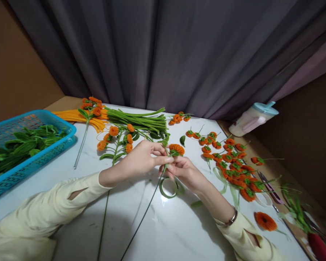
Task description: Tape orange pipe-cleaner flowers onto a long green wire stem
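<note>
My left hand (pixel 145 157) is closed, thumb and fingers pinching a long dark wire stem (pixel 146 210) near its top. A green bud or leaf tip sits at the stem's upper end, and beside it is an orange fuzzy pipe-cleaner flower (pixel 177 148). My right hand (pixel 186 173) is closed too, its fingertips pinched on the stem just under the flower; whether tape is also between them I cannot tell. Below the hands a roll of green tape (pixel 161 189) lies on the white table. A finished-looking flower spray (pixel 116 146) lies behind my left forearm.
At left stands a blue basket (pixel 70 132) of green leaves. Green pipe cleaners (pixel 138 119) and orange-yellow ones (pixel 70 115) lie at the back, near another flower spray (pixel 89 108). Many orange flower heads (pixel 233 166), scissors (pixel 271 188) and a tumbler (pixel 251 119) are at right.
</note>
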Demonstrator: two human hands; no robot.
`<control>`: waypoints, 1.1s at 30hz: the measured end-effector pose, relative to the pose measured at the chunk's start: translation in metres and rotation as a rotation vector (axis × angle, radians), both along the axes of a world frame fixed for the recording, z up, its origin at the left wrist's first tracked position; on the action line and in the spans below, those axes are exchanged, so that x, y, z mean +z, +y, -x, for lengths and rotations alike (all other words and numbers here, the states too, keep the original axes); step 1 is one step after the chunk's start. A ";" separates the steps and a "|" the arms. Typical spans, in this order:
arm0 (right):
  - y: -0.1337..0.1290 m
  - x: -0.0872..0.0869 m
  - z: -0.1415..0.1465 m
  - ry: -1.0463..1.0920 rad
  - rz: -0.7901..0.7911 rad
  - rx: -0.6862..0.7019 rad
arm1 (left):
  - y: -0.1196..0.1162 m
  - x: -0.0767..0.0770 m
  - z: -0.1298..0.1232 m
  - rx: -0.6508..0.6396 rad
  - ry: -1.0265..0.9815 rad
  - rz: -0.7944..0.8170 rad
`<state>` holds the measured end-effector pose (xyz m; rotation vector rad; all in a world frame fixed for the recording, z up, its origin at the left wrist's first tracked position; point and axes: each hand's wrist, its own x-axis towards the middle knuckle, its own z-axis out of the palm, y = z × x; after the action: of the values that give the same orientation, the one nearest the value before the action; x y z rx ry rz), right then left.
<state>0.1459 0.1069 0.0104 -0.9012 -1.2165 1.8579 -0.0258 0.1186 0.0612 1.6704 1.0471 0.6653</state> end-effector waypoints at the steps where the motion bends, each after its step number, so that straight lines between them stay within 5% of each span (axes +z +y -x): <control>1: 0.001 -0.001 0.000 -0.011 0.002 -0.005 | 0.000 -0.001 0.000 -0.004 0.000 0.001; 14: -0.013 0.010 0.001 0.014 0.108 -0.045 | 0.002 -0.001 -0.001 0.025 0.050 -0.124; 23: -0.015 0.015 0.005 -0.219 -0.051 -0.206 | 0.000 0.000 -0.001 0.011 0.043 -0.104; 33: 0.001 -0.018 0.007 0.222 0.108 0.130 | -0.006 0.005 0.000 -0.033 -0.101 -0.031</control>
<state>0.1386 0.1075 -0.0078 -0.6636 -1.0676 2.0825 -0.0261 0.1127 0.0662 1.6598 0.9396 0.7404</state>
